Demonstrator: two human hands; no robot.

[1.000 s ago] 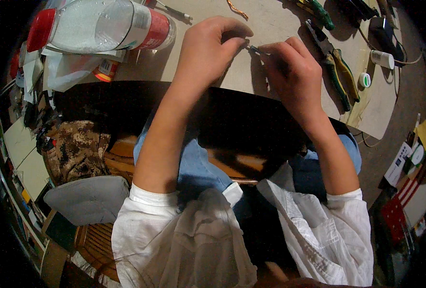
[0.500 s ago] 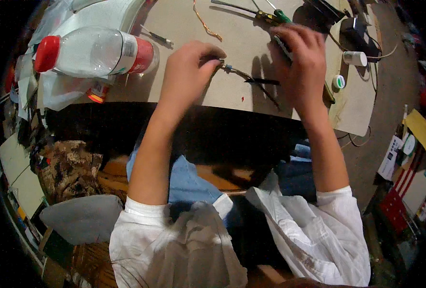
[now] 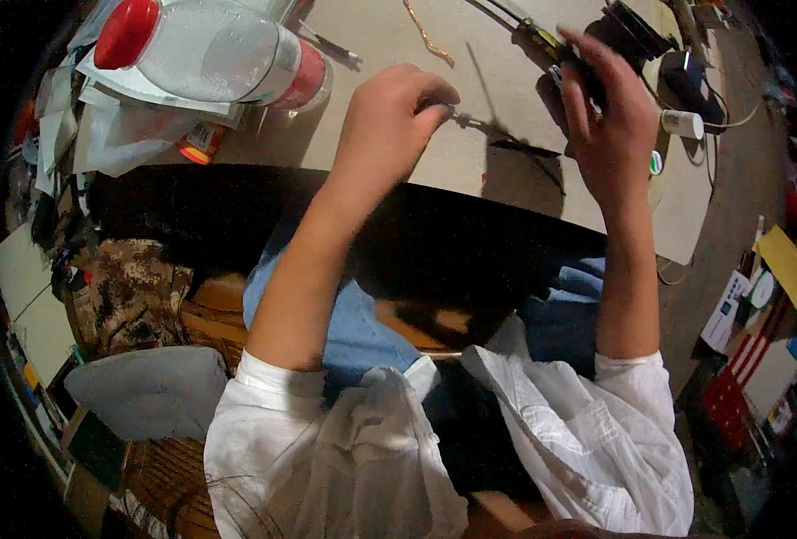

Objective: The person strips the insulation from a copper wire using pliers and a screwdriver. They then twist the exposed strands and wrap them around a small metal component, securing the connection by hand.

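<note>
My left hand (image 3: 389,121) is over the table, thumb and fingers pinched on one end of a thin dark wire (image 3: 510,139). Beside the fingertips, the wire has a short pale blue-grey section (image 3: 467,119). From there it runs right toward a black strip (image 3: 526,149). My right hand (image 3: 612,126) is further right, slightly blurred, index finger reaching forward and the others bent round something dark. A small metallic piece (image 3: 555,76) shows at its fingertips; the rest is hidden. Close to those fingers lies a screwdriver (image 3: 540,36) with a yellow-and-black handle.
A clear plastic bottle with a red cap (image 3: 214,54) lies at the left on papers and plastic bags. A copper-coloured twisted wire (image 3: 430,36) and a cable end (image 3: 335,49) lie beyond my left hand. At the right are a white cylinder (image 3: 683,123) and a black adapter (image 3: 683,76).
The whole view has shifted, moving the bottle toward the upper right. My right hand has moved right and its index finger is straighter. My left hand keeps its pinch on the wire.
</note>
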